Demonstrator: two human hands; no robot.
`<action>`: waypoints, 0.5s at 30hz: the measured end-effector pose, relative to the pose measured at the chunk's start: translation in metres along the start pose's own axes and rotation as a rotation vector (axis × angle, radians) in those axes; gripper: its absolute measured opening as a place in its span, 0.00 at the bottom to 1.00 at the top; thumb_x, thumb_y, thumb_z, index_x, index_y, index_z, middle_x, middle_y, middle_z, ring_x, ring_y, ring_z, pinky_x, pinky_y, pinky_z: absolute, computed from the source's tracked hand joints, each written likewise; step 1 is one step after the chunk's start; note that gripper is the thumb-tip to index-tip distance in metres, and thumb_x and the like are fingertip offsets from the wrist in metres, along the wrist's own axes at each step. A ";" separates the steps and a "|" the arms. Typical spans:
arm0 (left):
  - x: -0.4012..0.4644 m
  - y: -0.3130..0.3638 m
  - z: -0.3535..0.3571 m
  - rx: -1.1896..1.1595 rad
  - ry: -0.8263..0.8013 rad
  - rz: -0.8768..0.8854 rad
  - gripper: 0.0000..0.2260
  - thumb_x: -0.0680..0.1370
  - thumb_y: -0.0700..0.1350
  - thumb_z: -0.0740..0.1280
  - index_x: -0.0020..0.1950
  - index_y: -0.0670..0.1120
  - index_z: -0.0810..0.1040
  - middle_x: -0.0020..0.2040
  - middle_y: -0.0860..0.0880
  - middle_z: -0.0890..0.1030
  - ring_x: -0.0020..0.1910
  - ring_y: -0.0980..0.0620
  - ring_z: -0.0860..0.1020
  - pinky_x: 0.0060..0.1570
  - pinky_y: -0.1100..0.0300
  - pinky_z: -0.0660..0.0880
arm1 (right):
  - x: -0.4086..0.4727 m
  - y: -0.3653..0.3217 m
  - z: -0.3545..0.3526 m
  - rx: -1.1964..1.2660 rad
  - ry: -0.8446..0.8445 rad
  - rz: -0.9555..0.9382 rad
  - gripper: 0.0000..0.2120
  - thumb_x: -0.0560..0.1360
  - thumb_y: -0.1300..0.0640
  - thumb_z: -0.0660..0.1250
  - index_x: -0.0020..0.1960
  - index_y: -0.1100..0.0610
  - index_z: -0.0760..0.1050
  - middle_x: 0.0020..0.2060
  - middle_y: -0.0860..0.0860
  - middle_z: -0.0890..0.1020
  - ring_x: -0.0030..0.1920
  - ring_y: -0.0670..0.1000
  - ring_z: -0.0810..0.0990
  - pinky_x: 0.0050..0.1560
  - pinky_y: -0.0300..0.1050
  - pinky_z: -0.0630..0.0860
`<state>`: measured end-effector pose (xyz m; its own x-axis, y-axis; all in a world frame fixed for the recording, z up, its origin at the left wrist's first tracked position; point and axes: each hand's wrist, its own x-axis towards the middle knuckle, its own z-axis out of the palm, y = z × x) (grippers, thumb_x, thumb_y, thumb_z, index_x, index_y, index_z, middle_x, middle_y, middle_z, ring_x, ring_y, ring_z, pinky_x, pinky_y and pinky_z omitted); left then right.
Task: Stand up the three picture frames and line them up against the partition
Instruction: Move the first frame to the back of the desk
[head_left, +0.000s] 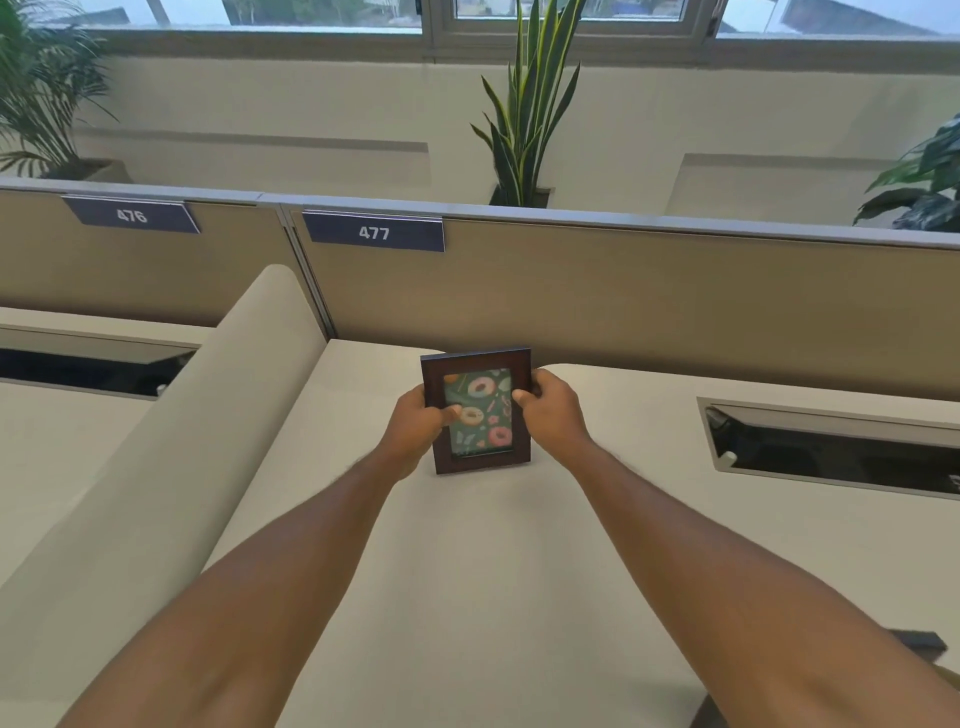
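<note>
A small dark brown picture frame (480, 364) with a green doughnut print stands upright on the cream desk (467, 545), its picture facing me. My left hand (418, 423) grips its left edge, thumb on the glass. My right hand (550, 410) grips its right edge, thumb on the front. The frame sits a short way in front of the tan partition (623, 291), whose base is just behind it. I see only this one frame; a dark object (917, 640) at the right edge is partly hidden by my forearm.
A cream side divider (171, 441) slopes along the desk's left. A cable slot (831, 447) opens in the desk at the right. Labels 476 (132, 214) and 477 (374, 232) hang on the partition. Potted plants (524, 119) stand behind it.
</note>
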<state>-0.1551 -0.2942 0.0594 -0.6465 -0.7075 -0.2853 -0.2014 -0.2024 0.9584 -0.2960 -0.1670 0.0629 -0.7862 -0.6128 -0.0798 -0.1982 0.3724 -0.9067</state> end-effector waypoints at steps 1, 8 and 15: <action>0.004 -0.001 -0.001 0.002 0.001 -0.004 0.12 0.77 0.32 0.69 0.55 0.47 0.80 0.51 0.50 0.86 0.50 0.52 0.85 0.43 0.61 0.81 | 0.003 0.002 0.002 0.000 -0.004 -0.001 0.08 0.78 0.58 0.64 0.56 0.53 0.77 0.44 0.44 0.80 0.45 0.45 0.78 0.33 0.31 0.68; 0.011 -0.008 -0.002 -0.002 0.006 -0.005 0.13 0.77 0.33 0.70 0.57 0.48 0.79 0.53 0.50 0.86 0.52 0.51 0.84 0.45 0.59 0.81 | 0.010 0.008 0.007 0.003 -0.016 -0.007 0.08 0.79 0.57 0.63 0.57 0.54 0.76 0.47 0.47 0.81 0.49 0.48 0.79 0.38 0.37 0.74; 0.002 -0.010 -0.004 0.073 0.054 -0.009 0.17 0.75 0.37 0.73 0.61 0.48 0.76 0.56 0.49 0.84 0.54 0.50 0.83 0.44 0.59 0.82 | 0.004 0.007 0.002 0.027 0.004 0.037 0.17 0.78 0.57 0.66 0.66 0.56 0.73 0.54 0.48 0.78 0.54 0.48 0.76 0.45 0.36 0.71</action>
<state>-0.1516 -0.2961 0.0494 -0.6040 -0.7418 -0.2914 -0.2615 -0.1609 0.9517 -0.2996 -0.1683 0.0553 -0.7951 -0.5961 -0.1115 -0.1537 0.3759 -0.9138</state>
